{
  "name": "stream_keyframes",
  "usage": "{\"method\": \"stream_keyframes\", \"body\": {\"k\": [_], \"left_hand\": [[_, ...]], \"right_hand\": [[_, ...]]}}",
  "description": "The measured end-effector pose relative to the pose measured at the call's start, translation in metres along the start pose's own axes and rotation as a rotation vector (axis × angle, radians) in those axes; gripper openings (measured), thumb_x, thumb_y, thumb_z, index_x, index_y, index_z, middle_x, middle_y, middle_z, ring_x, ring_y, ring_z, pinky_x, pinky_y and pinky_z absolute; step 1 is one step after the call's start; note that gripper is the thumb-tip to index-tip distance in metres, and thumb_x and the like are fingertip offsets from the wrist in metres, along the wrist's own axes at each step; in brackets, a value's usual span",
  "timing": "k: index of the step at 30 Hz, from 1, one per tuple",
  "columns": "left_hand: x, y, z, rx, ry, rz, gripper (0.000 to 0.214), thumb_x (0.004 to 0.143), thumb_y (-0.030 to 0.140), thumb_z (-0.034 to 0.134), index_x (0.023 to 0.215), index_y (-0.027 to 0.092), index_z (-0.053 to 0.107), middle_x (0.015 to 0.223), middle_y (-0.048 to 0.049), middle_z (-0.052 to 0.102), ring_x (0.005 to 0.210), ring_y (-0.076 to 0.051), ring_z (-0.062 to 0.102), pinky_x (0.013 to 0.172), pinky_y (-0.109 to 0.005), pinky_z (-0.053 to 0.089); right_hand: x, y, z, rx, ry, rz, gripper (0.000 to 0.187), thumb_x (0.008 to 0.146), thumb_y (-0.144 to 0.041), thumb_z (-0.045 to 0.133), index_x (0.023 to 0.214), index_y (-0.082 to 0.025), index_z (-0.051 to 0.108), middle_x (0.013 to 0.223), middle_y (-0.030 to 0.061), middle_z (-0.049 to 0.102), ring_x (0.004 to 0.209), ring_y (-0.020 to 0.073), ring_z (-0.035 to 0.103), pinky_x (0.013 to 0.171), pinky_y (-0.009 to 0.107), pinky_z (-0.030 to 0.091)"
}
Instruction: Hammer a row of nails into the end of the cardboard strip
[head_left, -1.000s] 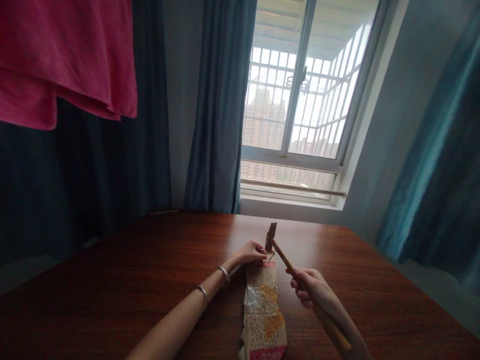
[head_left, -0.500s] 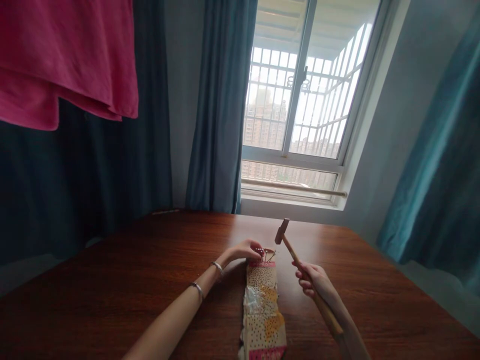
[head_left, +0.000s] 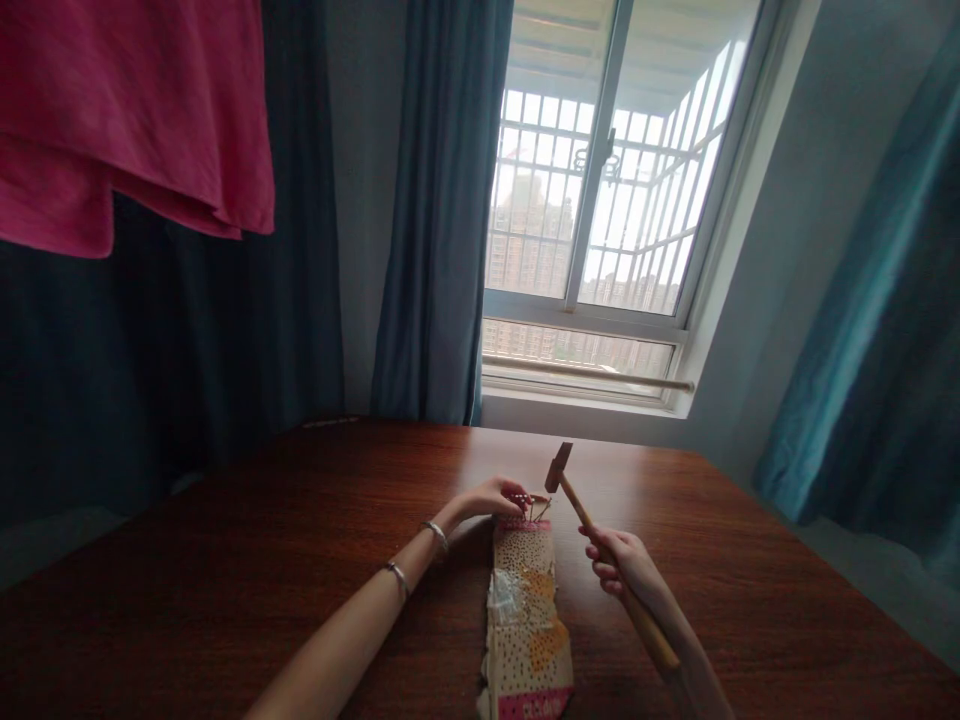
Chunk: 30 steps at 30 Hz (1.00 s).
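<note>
My right hand [head_left: 624, 565] is wrapped round the wooden handle of a hammer [head_left: 581, 508]. The hammer's dark head is raised a little above and right of the far end of a long, worn strip of board [head_left: 525, 590]. This strip is pale, peppered with dark dots or holes, with pink bands, orange stains and ragged edges. Thin nail-like pieces [head_left: 540, 508] stand tilted at its far end. My left hand [head_left: 504, 497] is bent over that end with fingers closed together; what they pinch is too small to make out.
The strip lies on a brown wooden table [head_left: 360, 510] with a glossy top. Behind the table are a barred window [head_left: 589, 200] and blue curtains [head_left: 435, 220]. A pink cloth [head_left: 150, 110] hangs at upper left.
The hammer and my right hand have shifted slightly left, bringing the head a little nearer the strip's far end. My left hand stays at about the same spot.
</note>
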<state>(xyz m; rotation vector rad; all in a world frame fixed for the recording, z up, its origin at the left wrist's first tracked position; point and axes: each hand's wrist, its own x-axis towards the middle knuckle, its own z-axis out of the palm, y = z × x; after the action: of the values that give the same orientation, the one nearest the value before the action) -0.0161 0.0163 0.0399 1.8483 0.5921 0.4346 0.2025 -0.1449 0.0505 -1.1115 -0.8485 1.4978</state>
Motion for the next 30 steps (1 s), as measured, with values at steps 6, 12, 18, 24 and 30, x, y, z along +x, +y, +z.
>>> {"method": "stream_keyframes", "body": {"k": [6,12,18,24,30], "left_hand": [[-0.003,0.005,0.002,0.016,0.046,-0.03,0.028,0.06,0.027,0.064,0.081,0.009,0.066,0.069,-0.0027,0.062,0.06,-0.011,0.051,0.055,-0.019,0.036],[-0.002,0.005,0.003,0.068,0.075,-0.042,0.032,0.06,0.032,0.064,0.08,0.008,0.067,0.062,-0.0017,0.059,0.053,-0.009,0.047,0.05,-0.019,0.033],[-0.001,0.002,0.004,0.079,0.106,-0.056,0.034,0.059,0.036,0.064,0.076,0.007,0.066,0.056,-0.0003,0.054,0.049,-0.008,0.043,0.047,-0.019,0.03],[0.004,-0.007,0.002,0.118,0.143,-0.03,0.032,0.058,0.036,0.064,0.07,0.007,0.065,0.052,0.0022,0.049,0.047,-0.007,0.039,0.045,-0.019,0.026],[0.008,-0.01,0.005,0.16,0.18,-0.013,0.032,0.059,0.038,0.062,0.068,0.007,0.065,0.05,0.0031,0.047,0.047,-0.006,0.036,0.046,-0.019,0.025]], "right_hand": [[0.001,0.001,-0.001,-0.013,0.015,0.019,0.038,0.062,-0.041,0.067,0.084,-0.012,0.056,0.054,-0.0046,0.046,0.033,0.0003,0.03,0.031,0.014,0.018],[-0.001,0.002,-0.001,-0.026,0.028,0.021,0.037,0.063,-0.042,0.067,0.083,-0.012,0.057,0.054,-0.0043,0.047,0.033,0.0005,0.03,0.03,0.014,0.019],[0.001,0.004,-0.004,-0.015,-0.006,0.015,0.039,0.061,-0.043,0.068,0.082,-0.012,0.057,0.054,-0.004,0.047,0.033,-0.0001,0.03,0.03,0.013,0.019],[0.0,0.005,-0.004,-0.024,0.022,0.008,0.038,0.061,-0.043,0.067,0.082,-0.012,0.056,0.055,-0.0036,0.047,0.034,0.0004,0.031,0.031,0.013,0.019],[-0.004,0.002,0.002,-0.055,0.044,0.014,0.038,0.061,-0.042,0.067,0.082,-0.013,0.057,0.054,-0.0037,0.047,0.034,0.0013,0.031,0.031,0.015,0.019]]}}
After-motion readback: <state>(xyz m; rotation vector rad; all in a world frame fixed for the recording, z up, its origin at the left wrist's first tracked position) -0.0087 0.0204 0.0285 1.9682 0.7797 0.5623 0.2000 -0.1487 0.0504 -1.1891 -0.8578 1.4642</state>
